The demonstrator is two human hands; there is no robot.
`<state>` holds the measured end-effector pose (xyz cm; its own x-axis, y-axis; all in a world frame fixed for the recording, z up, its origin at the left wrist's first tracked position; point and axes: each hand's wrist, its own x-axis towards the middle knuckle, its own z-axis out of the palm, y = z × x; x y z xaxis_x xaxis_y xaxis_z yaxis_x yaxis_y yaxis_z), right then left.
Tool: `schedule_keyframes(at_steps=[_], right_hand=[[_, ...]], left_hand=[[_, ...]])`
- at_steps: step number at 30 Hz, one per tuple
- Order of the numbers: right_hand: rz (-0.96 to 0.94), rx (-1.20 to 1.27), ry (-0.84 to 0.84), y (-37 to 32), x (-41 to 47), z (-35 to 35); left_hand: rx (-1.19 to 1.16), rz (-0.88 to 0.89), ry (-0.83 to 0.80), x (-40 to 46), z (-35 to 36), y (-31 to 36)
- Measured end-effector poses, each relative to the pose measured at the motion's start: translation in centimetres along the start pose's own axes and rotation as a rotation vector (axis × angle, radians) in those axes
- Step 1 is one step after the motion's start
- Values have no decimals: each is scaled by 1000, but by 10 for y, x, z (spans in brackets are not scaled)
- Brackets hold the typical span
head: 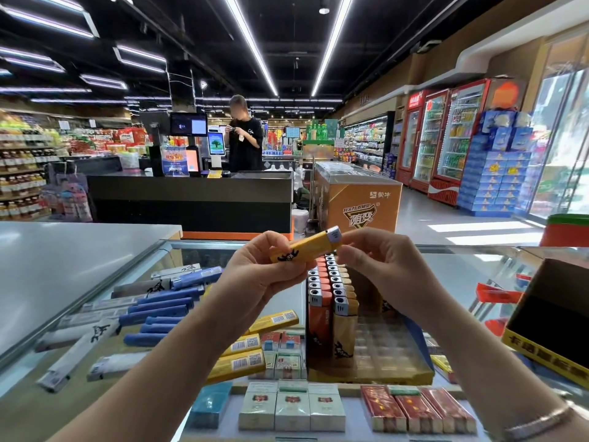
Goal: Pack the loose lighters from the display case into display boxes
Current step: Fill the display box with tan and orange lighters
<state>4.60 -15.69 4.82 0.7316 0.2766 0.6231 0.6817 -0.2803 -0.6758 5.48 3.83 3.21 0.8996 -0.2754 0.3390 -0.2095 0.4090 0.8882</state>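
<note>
Both hands, left (259, 275) and right (382, 266), are pinching one yellow lighter (306, 247) above the box (366, 374); I'm turning it upright, cap up, for the next slot.

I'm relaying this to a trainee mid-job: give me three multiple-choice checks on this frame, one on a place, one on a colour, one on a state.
1. Where do the loose blue lighters lie?
A. left of the display box
B. inside the display box
C. on the checkout counter

2. What colour is the held lighter?
A. blue
B. white
C. yellow

3. How full is the display box?
A. full
B. partly filled
C. empty

Answers:
1 A: they lie on the glass, left of the box.
2 C: the body between the left hand and right hand is yellow.
3 B: two rows stand on its left side; bare slots remain.
</note>
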Motion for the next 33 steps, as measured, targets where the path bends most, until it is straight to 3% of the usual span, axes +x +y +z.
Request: schedule_keyframes(at_steps=[8,13,15,18,25,33], right_hand=[[44,272,28,0,0,-2],[132,549,297,-1,2,-23],[162,532,423,2,3,-33],[171,316,502,8,2,-46],[167,-166,148,20,-1,-53],[208,-414,-23,25,0,-55]], left_hand=[[133,14,-56,-3,3,0],[304,23,33,2,-9,10],[485,-20,67,5,-17,10],[922,-80,-16,8,-27,3],[1397,-269,-132,5,-31,-14],[1553,-402,-180,2,-33,-19]])
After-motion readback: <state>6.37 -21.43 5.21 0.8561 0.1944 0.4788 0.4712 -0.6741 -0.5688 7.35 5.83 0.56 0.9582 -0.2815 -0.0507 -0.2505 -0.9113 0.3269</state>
